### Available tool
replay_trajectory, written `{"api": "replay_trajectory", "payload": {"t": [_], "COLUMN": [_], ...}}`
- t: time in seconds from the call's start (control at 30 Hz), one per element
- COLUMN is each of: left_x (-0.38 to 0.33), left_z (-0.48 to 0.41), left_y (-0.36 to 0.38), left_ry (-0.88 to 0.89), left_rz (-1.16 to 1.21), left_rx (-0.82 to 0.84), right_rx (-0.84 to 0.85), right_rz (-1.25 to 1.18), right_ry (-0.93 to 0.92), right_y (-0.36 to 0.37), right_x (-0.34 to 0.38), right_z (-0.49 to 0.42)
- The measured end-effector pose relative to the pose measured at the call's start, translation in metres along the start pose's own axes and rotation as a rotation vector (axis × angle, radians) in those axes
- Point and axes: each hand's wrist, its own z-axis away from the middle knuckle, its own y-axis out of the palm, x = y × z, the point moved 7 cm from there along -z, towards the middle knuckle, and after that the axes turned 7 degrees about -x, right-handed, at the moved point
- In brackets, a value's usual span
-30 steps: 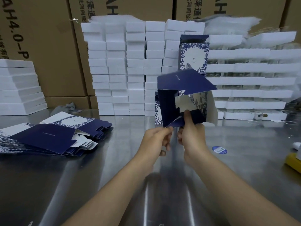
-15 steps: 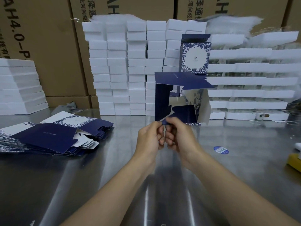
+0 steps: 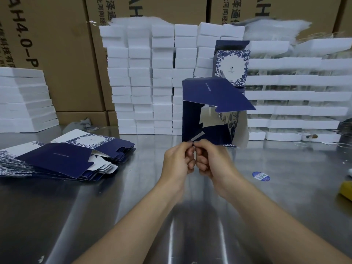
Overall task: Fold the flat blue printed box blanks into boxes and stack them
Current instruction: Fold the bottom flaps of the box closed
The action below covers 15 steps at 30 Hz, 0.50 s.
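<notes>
Half-formed box (image 3: pixel 207 92) held up, right of the pile of flat blanks (image 3: pixel 62 159). Left hand (image 3: pixel 178 161) and right hand (image 3: pixel 211 161): each grip pinched tight on one small bottom flap (image 3: pixel 198 137).

Risk, judged: top panel hangs loose. Twisting the flap could crease or tear it, or misseat the bottom.

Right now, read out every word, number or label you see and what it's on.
"AH4.0-P", sideways and cut off: left cardboard carton.
"AH", cut off: middle cardboard carton.
"泽通", cut off: right cardboard carton.
Fine white print on the half-folded box, the top box blank and the finished box: too small to read.
Round blue sticker: blurred.
</notes>
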Motion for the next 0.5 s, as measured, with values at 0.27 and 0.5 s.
{"api": "replay_trajectory", "payload": {"t": [0.27,0.5], "left_x": [0.001,0.004], "left_z": [0.001,0.001], "left_y": [-0.005,0.004], "left_ry": [-0.038,-0.029], "left_rz": [0.039,-0.017], "left_rx": [-0.03,0.035], "right_rx": [-0.144,0.022], "right_rz": [-0.127,-0.102], "right_ry": [-0.033,0.006], "right_y": [-0.014,0.006], "right_x": [0.005,-0.004], "right_z": [-0.004,-0.004]}}
